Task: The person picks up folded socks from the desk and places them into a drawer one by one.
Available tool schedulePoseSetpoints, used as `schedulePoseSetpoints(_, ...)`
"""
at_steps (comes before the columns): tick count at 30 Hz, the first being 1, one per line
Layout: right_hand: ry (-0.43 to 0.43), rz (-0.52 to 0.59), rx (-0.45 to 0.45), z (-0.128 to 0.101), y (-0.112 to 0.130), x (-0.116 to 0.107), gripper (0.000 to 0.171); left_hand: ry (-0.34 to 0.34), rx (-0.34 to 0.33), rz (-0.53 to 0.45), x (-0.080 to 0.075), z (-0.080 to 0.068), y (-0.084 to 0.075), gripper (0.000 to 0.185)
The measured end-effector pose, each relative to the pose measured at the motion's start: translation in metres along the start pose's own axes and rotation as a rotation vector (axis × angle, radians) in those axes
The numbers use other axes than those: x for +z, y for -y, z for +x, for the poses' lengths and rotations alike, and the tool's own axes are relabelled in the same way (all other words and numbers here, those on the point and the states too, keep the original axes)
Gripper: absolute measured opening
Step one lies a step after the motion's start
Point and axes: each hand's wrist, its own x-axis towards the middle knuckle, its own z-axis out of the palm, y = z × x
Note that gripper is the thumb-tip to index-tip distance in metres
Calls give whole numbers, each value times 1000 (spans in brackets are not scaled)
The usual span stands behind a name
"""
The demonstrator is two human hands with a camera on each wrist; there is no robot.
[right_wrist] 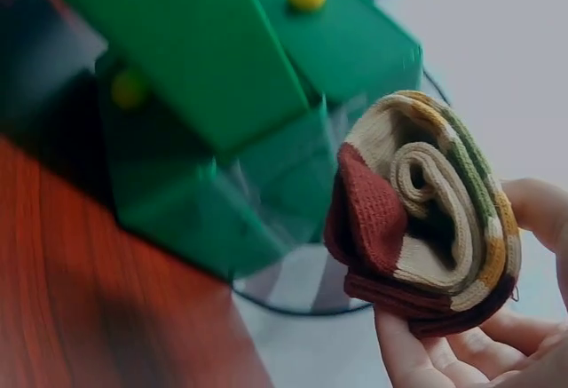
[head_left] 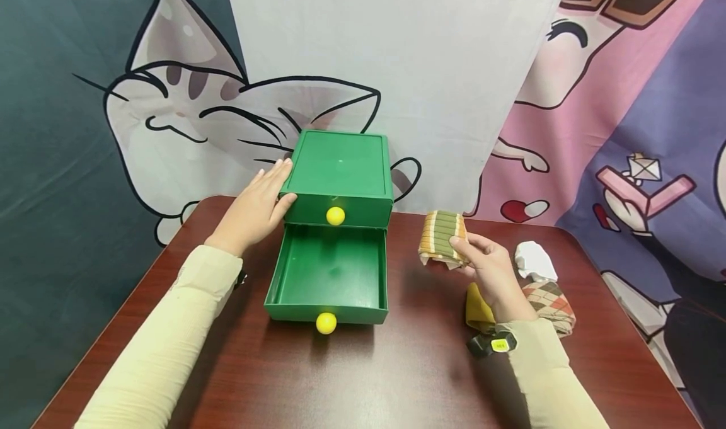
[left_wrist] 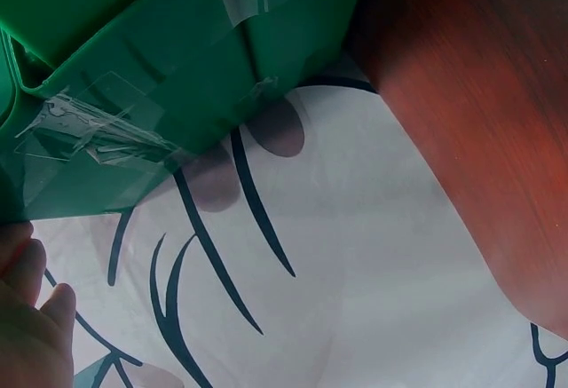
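Observation:
A small green drawer unit [head_left: 340,164] with yellow knobs stands at the back of the table, its lower drawer [head_left: 326,314] pulled out and the upper one in. My left hand [head_left: 255,208] rests with fairly straight fingers against the unit's upper left edge; only part of that hand [left_wrist: 37,326] shows in the left wrist view. To the right of the unit, my right hand [head_left: 492,270] holds a rolled striped sock [head_left: 442,237] above the table, between thumb and fingers. Seen end-on in the right wrist view, the striped sock [right_wrist: 368,201] shows maroon and cream coiled layers.
Beyond my right hand lie a white bundle [head_left: 535,262], a rolled argyle sock [head_left: 553,304] and a yellow rolled cloth [head_left: 478,308], the last partly hidden by the wrist. Behind the brown table [head_left: 317,378] hangs a printed cartoon backdrop [head_left: 431,89].

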Motion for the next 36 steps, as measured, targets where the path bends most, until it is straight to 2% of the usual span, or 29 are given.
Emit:
schedulePoseSetpoints(3,22,34,-25,-9,2,11,31,1,-2,-3,0,-1,-1,64)
schedulePoseSetpoints(12,101,84,-87,-36,13,43,34,8,-2,3,0,0,-1,65)
schedulePoseSetpoints(20,163,125,-77,-48,15,78,37,-3,-2,2,0,-2,2,64)
schedulePoseSetpoints(26,211,161,-56,-48,12,103,43,-10,8,-1,1,0,1,64)
schedulePoseSetpoints(29,226,142,-51,-47,11,115,43,-9,8,1,1,0,1,64)
schedulePoseSetpoints(36,228,18,-60,-49,7,139,43,-4,4,-2,1,0,0,64)
